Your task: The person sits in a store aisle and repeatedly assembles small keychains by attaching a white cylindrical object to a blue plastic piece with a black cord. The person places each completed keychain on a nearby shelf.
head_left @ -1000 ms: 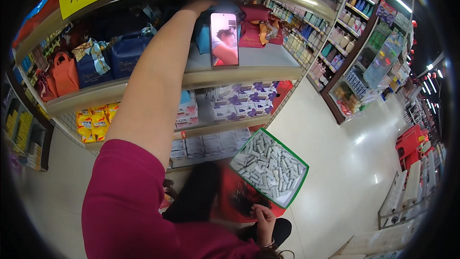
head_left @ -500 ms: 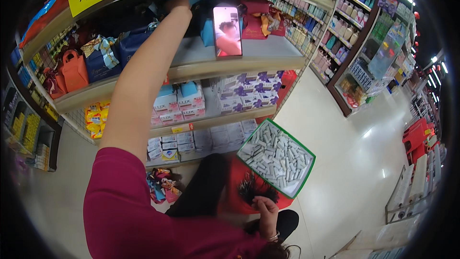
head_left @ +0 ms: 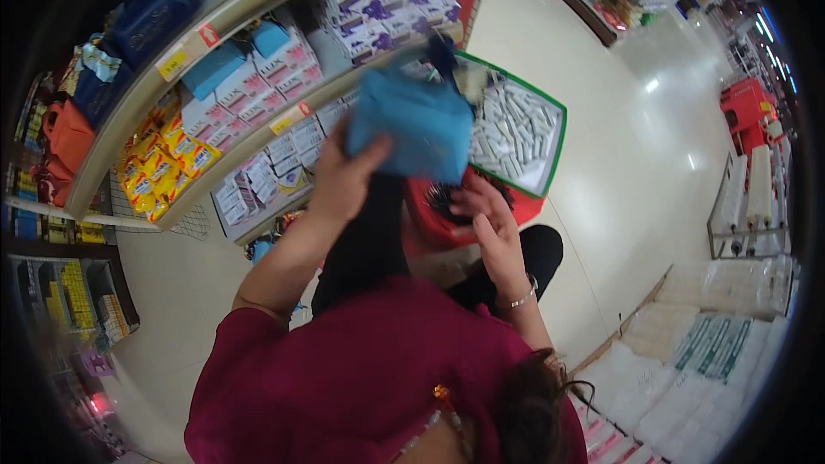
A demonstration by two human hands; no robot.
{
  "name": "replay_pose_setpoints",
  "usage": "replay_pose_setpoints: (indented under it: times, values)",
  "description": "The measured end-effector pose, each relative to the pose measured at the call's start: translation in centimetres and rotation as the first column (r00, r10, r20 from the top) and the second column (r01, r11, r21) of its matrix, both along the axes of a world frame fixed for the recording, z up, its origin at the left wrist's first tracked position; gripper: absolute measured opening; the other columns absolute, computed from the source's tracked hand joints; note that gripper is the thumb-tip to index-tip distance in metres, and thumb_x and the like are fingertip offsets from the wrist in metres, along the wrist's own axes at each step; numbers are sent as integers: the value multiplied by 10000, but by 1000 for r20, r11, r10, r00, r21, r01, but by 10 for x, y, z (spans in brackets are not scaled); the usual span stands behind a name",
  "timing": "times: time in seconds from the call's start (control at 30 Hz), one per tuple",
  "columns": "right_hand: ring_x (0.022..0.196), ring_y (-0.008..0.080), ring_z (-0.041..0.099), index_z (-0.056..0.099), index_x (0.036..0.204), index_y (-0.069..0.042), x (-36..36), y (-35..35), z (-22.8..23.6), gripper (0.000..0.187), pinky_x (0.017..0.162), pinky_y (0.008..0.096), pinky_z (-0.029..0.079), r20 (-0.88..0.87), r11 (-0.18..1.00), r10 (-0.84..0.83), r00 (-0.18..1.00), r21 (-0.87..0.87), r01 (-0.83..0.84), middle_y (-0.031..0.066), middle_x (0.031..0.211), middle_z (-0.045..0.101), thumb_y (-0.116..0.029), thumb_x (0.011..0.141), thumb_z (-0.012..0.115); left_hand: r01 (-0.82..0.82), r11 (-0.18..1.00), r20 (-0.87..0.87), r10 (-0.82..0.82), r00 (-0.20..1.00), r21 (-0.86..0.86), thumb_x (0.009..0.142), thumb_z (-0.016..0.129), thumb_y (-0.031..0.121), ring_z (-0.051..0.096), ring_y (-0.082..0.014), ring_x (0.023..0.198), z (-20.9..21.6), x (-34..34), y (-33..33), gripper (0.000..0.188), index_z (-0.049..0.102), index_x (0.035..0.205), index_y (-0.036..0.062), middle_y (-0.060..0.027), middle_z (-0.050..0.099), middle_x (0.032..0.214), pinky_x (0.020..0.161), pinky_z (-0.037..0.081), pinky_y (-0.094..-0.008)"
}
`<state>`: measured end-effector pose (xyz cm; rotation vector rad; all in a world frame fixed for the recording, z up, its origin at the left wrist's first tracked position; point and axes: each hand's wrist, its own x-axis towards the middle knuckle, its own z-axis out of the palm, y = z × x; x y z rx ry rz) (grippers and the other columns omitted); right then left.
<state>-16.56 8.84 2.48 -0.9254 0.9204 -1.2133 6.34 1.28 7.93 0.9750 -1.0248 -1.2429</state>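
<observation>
My left hand [head_left: 344, 172] grips the left side of a light-blue gift bag [head_left: 411, 129], its thumb on the near face. The bag is smeared by motion, and a dark bow-like piece of cloth [head_left: 443, 56] stands at its top. Just below and to the right of the bag is my right hand [head_left: 490, 219], fingers apart and holding nothing. Behind that hand lies a bundle of thin black strands [head_left: 443, 198] on a red seat or box [head_left: 430, 228]. A green-rimmed tray [head_left: 560, 129] of small grey-white pieces [head_left: 516, 133] sits beyond it, partly covered by the bag.
Shelves at the left carry boxed soap [head_left: 288, 64], yellow packets [head_left: 168, 163], and blue and orange bags [head_left: 69, 133]. Two light-blue bags [head_left: 215, 69] lie on the soap boxes. White wrapped packs [head_left: 687, 352] are stacked at the lower right.
My left hand has come down from the upper shelf with the light-blue bag. My right hand has let go of the black strands and opened. The view has tilted downward.
</observation>
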Motion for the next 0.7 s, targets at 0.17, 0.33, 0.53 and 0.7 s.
replay_pose_setpoints:
  times: [0.17, 0.33, 0.53, 0.7]
  values:
    - [1112, 153, 566, 472, 1310, -5, 3, -4, -12, 438, 950, 297, 474, -96, 998, -51, 994, 17, 52, 83, 1241, 589, -55, 912, 650, 383, 924, -37, -382, 923, 16, 821, 741, 52, 487, -174, 1206, -72, -30, 25, 673, 395, 1397, 31, -70, 515, 1299, 1040, 381, -332]
    - [1056, 126, 571, 500, 1250, 3, -2, -2, -30, 456, 934, 285, 471, -220, 994, -97, 971, -75, 82, 58, 1158, 600, 45, 837, 688, 503, 863, 332, -459, 824, -55, 794, 740, 24, 486, -180, 1215, -82, -23, 12, 700, 382, 1395, 41, -87, 529, 1246, 1052, 361, -325]
    - [1020, 121, 563, 489, 1276, 12, -14, -7, -23, 521, 892, 281, 482, -368, 994, -46, 929, -112, 5, 47, 1105, 594, 36, 807, 714, 487, 838, 528, -304, 793, -248, 847, 656, 2, 576, -179, 1085, -45, -33, -1, 295, 625, 1140, 17, -71, 598, 1126, 963, 427, -308]
    - [1046, 118, 577, 481, 1320, -7, -25, -22, -16, 552, 892, 286, 495, -508, 997, -11, 861, -71, -29, 38, 1170, 591, 45, 821, 713, 483, 873, 488, -451, 747, 67, 900, 632, 70, 599, -124, 910, -25, -34, -13, 176, 640, 1062, 2, -36, 640, 951, 843, 452, -253]
